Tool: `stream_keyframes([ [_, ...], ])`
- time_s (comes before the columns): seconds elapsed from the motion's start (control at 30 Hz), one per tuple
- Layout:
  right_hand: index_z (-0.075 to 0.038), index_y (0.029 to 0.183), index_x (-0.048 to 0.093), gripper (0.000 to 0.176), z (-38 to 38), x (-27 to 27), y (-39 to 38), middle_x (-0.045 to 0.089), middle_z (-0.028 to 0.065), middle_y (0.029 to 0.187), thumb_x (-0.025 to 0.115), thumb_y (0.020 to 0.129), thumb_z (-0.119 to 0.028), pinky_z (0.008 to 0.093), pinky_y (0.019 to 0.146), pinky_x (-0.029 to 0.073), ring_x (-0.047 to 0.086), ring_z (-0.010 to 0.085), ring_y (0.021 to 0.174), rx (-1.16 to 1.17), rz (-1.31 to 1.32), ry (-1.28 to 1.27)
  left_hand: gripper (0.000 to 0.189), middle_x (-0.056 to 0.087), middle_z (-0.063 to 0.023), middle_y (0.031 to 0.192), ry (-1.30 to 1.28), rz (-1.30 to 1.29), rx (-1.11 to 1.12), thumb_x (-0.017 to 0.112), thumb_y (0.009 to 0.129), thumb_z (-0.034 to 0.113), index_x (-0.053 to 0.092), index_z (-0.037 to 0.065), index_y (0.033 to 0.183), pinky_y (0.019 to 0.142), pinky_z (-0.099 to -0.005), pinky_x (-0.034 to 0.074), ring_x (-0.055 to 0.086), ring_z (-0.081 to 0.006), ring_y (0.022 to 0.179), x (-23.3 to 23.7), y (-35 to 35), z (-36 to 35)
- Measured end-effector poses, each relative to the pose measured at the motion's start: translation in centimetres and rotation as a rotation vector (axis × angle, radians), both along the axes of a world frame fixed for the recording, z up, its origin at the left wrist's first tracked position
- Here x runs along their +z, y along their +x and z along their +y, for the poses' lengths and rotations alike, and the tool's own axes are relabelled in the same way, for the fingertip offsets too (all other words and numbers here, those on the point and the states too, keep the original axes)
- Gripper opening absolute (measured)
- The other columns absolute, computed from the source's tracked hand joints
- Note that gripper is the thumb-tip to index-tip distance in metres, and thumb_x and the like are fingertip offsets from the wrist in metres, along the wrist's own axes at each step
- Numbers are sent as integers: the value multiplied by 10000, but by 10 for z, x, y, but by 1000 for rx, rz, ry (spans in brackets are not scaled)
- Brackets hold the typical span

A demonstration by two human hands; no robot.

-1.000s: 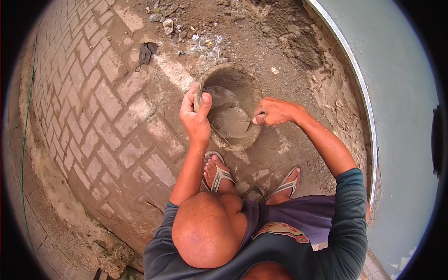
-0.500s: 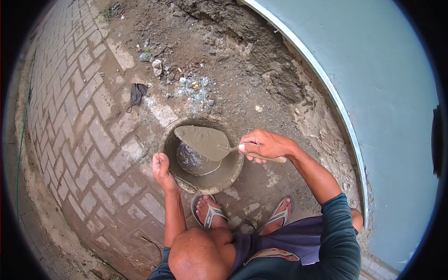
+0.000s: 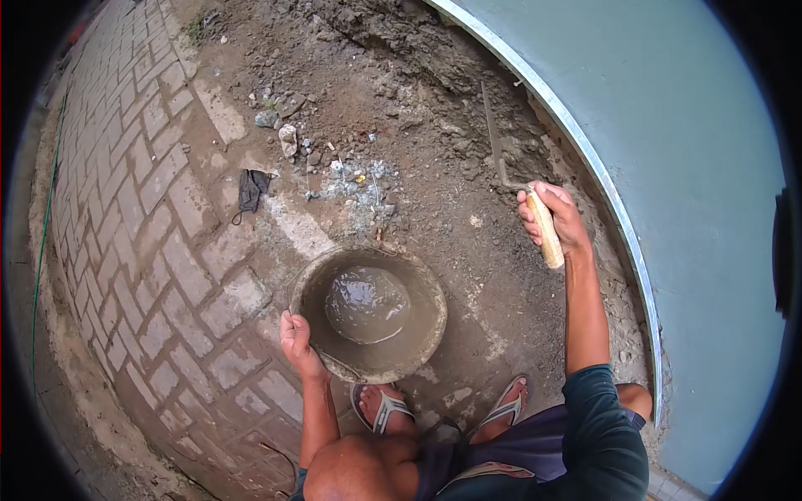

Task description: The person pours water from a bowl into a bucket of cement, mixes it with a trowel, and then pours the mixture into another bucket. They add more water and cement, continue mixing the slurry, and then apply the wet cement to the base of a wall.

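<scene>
The left hand (image 3: 294,334) gripped the near-left rim of the mortar pan (image 3: 436,311), fingers clenched over its edge. The pan stood on bare earth just right of the brick paving (image 3: 150,209), with wet mortar (image 3: 368,302) pooled in its middle. The right hand (image 3: 553,219) was raised far and right of the pan, near the foot of the teal wall (image 3: 693,167). Its fingers were wrapped round the wooden handle of the trowel (image 3: 494,138), whose blade pointed away, edge-on, over the loose soil (image 3: 418,75). Whether the blade carried mortar could not be told. The step in hand was judged to be trowel work at the base of the wall. For this, the pan was best steadied level by its rim so that the wet mix did not run out. The handle called for a firm grip, with the blade clear of the loose soil. A black cloth (image 3: 249,190) lay on the paving, well apart to the far left.
</scene>
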State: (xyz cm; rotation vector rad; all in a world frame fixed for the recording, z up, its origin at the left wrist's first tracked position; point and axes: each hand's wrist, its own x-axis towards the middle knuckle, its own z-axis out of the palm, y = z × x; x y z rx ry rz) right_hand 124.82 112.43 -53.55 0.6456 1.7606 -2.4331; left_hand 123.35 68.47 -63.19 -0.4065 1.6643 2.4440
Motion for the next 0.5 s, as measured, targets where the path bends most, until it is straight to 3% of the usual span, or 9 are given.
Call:
stream_keyframes([
  [0.03,8,1012,580,370,-6,-5,13,544,47,687,507,1027,-354,220,363,432,497,85,449,14,-80,72,316,609,-21,1052,13,20,-16,603,1002,333,537,39,1098,857,-258,445,550,-97,936,0,1,-1],
  [0.13,-9,1006,587,346,-21,-31,20,567,22,702,503,1032,-343,222,406,441,518,74,493,143,-348,307,289,579,6,987,-16,-7,8,595,1008,322,538,46,1073,827,-245,435,525,-81,895,7,-1,7],
  [0.3,-21,973,582,344,-30,-93,0,565,19,717,483,1027,-346,262,446,431,510,93,541,153,-452,269,240,506,43,901,-19,-5,-12,584,1015,305,521,74,1024,765,-226,413,478,-60,823,2,-2,2],
  [0.5,-26,935,584,345,-12,-92,11,562,24,712,482,1022,-344,274,441,427,509,104,541,81,-535,297,211,478,54,870,-5,-32,6,576,1019,296,506,103,973,741,-223,404,466,-59,797,5,0,3],
])
